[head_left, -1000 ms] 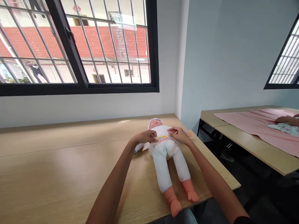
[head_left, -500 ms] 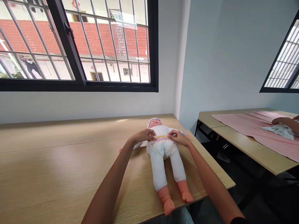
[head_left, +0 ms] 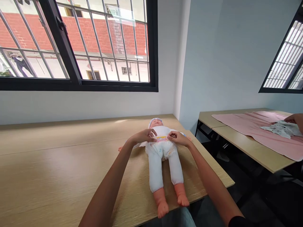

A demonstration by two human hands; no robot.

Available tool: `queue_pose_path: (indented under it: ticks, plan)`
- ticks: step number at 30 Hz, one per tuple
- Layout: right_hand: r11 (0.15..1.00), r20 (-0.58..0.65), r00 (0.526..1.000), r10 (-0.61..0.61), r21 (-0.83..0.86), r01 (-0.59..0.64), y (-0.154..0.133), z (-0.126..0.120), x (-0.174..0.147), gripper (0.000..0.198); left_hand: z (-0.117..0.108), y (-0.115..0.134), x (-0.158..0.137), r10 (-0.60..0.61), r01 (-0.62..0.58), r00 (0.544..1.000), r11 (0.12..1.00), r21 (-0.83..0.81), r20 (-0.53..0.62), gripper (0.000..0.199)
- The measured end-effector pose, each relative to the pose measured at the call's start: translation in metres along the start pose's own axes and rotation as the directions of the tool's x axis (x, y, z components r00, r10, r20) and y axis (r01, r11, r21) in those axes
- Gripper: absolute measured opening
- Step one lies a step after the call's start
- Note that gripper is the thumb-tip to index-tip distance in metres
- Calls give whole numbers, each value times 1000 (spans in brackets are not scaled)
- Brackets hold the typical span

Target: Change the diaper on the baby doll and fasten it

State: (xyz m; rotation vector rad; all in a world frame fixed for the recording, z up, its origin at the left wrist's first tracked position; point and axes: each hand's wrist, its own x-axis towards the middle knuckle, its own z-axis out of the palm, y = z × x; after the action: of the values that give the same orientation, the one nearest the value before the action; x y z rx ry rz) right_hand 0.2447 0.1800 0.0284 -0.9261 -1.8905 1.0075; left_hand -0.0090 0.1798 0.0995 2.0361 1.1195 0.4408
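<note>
A baby doll point(head_left: 155, 173) with a white cloth body and orange-pink feet lies on its back on the wooden table, its feet at the near edge. Around its hips sits a white diaper point(head_left: 162, 148) with a yellow and pink strip at the front waist. My left hand point(head_left: 143, 136) pinches the waist edge on the left side. On the opposite side, my right hand point(head_left: 177, 138) has its fingers closed on the same edge. The fingertips partly cover the diaper's upper corners.
The wooden table point(head_left: 59, 170) reaches to the wall beneath a barred window point(head_left: 109, 85). At the right, a second table point(head_left: 255, 154) carries a pink cloth point(head_left: 236, 121) and a patterned white cloth point(head_left: 280, 128), where another person's hand point(head_left: 295, 119) is at work.
My hands stay at the diaper's waist, the left fingers slightly shifted. The doll's legs appear a little further left as the view turns. The other person's hand has moved.
</note>
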Motion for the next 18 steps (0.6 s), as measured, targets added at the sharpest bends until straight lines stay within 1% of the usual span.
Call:
queue_pose_path:
  ticks: [2,6,8,10,12,13,14,15,16,18]
  plan:
    - [1000,21,1000,13,17,-13,-1,-1,-1,42,0,3,-1,-5,5,1000,1000,23,-16,45]
    - [989,87,995,52,136,-64,0,-3,-1,41,3,12,-6,-8,9,998,1000,27,-62,38]
    - [982,79,993,86,164,-98,1,-2,-1,41,5,13,-7,8,-8,997,1000,-3,-82,39]
    - [977,43,993,107,180,-113,3,2,0,42,7,12,-6,18,-22,996,999,-46,-91,42]
    - [983,-57,995,86,165,-76,8,5,3,39,7,9,-4,10,-18,996,996,-92,-86,44]
    - [989,-140,988,69,139,-49,11,6,4,35,6,7,-3,1,-10,996,995,-101,-94,43]
    - [995,-240,969,53,93,-31,15,6,6,31,4,4,-2,-11,0,992,996,-88,-122,41]
    - [999,-345,938,40,29,-32,19,5,7,28,1,1,-1,-24,15,985,998,-54,-170,37]
    - [997,-441,897,30,-45,-56,23,3,8,26,-3,-2,-1,-35,35,972,999,-5,-234,32]
    - [971,-572,820,14,-188,-147,30,-4,9,21,-13,-11,-3,-46,91,932,990,107,-360,25]
